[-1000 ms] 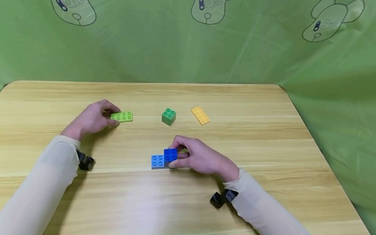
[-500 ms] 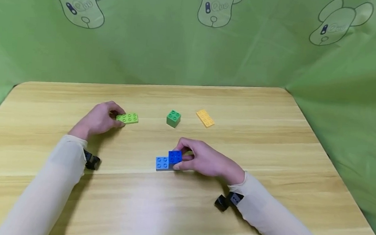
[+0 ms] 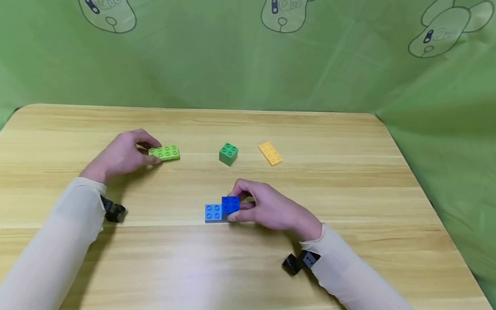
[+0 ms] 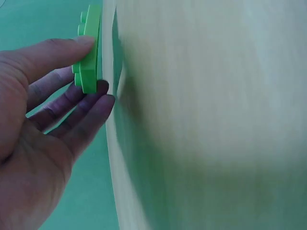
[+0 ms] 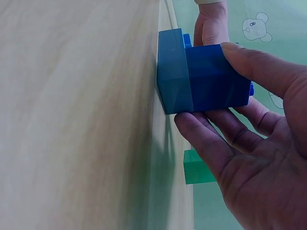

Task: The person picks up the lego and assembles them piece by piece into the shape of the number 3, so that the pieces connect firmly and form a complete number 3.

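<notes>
My left hand pinches a lime green flat eight-stud brick by its left end. In the left wrist view the thumb lies on the studded side of the lime brick, which appears slightly off the tabletop. My right hand holds a dark blue square brick between thumb and fingers. That brick sits on the right half of a longer light blue brick, whose left studs show. The right wrist view has the dark blue brick flush against the light blue brick.
A green square brick stands behind the blue pair, and a yellow-orange flat brick lies to its right. The wooden table has a green curtain along its back and right sides. Each wrist carries a small black camera.
My left hand has shifted slightly left with the lime brick, which now looks a little raised. The right hand and the blue bricks keep their place; the head view shifted slightly.
</notes>
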`<state>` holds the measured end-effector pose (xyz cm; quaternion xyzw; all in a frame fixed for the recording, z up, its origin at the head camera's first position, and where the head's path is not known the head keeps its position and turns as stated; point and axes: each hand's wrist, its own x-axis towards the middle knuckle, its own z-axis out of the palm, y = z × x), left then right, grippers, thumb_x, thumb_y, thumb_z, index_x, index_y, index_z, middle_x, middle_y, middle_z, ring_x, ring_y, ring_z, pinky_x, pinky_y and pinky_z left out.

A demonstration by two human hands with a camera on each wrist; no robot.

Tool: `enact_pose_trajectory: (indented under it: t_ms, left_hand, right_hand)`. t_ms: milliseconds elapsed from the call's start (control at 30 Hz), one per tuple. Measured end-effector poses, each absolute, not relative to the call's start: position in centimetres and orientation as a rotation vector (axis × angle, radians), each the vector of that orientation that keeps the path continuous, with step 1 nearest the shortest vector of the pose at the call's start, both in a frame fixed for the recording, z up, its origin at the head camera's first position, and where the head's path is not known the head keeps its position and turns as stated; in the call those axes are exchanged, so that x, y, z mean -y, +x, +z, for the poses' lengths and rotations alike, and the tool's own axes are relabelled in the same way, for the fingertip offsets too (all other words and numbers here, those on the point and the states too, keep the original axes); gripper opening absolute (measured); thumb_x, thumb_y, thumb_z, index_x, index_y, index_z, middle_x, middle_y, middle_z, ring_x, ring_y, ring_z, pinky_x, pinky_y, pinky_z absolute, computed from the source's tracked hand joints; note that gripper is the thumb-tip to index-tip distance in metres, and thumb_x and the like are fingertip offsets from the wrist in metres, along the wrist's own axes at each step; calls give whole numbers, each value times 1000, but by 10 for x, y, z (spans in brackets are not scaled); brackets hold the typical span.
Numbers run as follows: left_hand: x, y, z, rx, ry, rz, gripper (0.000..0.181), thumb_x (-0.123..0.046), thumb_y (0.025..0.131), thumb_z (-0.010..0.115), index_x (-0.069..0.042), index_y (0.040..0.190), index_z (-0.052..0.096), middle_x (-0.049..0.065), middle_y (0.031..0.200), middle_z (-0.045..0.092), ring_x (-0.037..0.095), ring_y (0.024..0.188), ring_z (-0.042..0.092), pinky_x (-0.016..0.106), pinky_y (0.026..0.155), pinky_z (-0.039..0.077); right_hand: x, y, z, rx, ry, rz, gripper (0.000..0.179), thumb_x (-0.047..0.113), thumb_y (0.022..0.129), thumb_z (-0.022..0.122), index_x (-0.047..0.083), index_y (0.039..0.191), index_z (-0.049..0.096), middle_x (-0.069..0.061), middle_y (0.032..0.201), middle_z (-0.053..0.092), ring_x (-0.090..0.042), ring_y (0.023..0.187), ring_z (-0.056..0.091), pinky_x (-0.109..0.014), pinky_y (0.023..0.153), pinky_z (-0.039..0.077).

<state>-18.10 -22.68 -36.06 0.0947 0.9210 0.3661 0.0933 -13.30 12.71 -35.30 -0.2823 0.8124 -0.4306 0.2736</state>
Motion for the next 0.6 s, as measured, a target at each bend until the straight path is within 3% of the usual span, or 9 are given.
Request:
enact_pose_trajectory:
  t_ms: [600]
  left_hand:
    - [222, -167, -353, -2711, 235, 1267, 37, -9, 85, 77, -2, 119, 66, 10, 119, 59, 30, 111, 57, 44, 93, 49]
  right_hand:
    - [-127, -133, -352, -2183, -744, -1153, 26, 16, 86, 79, 12, 102, 59, -3, 105, 64, -19, 101, 60, -27, 87, 53]
